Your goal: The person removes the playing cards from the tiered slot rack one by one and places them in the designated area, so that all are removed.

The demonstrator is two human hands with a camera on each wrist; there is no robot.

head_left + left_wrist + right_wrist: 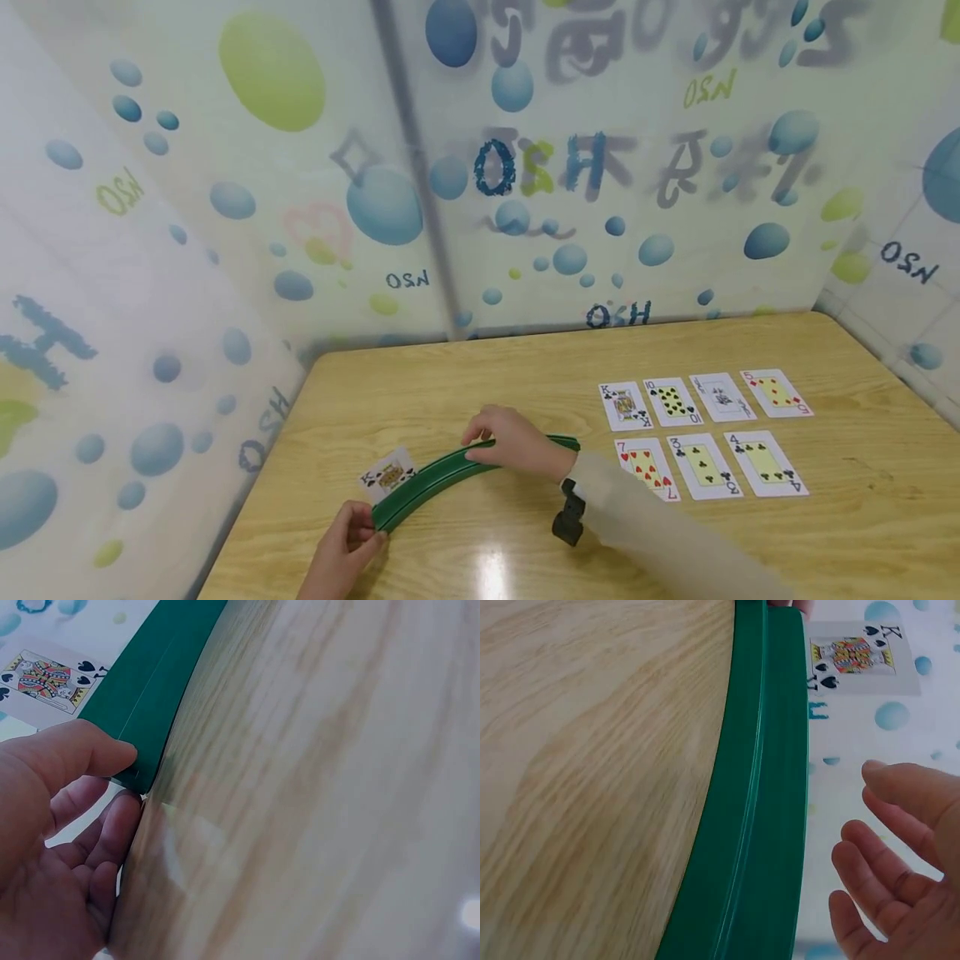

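Note:
A curved green card holder (pixel 435 482) stands on the wooden table. My left hand (pixel 347 546) pinches its left end, with the thumb (pixel 112 750) on the green face and the other fingers partly behind it. Near that end a king of spades (pixel 388 475) sticks up above the holder, its lower edge hidden by the green. Over the middle of the holder is my right hand (pixel 517 442), fingers loosely bent. In the right wrist view those fingers (pixel 870 877) hold nothing and appear apart from the holder.
Face-up cards lie in two rows on the right of the table (pixel 862 467). The back row includes a king of clubs (pixel 626 406) and a five of diamonds (pixel 776 392); the front row includes a seven of hearts (pixel 647 468), partly behind my right sleeve (pixel 652 521). Patterned walls (pixel 600 208) border the table.

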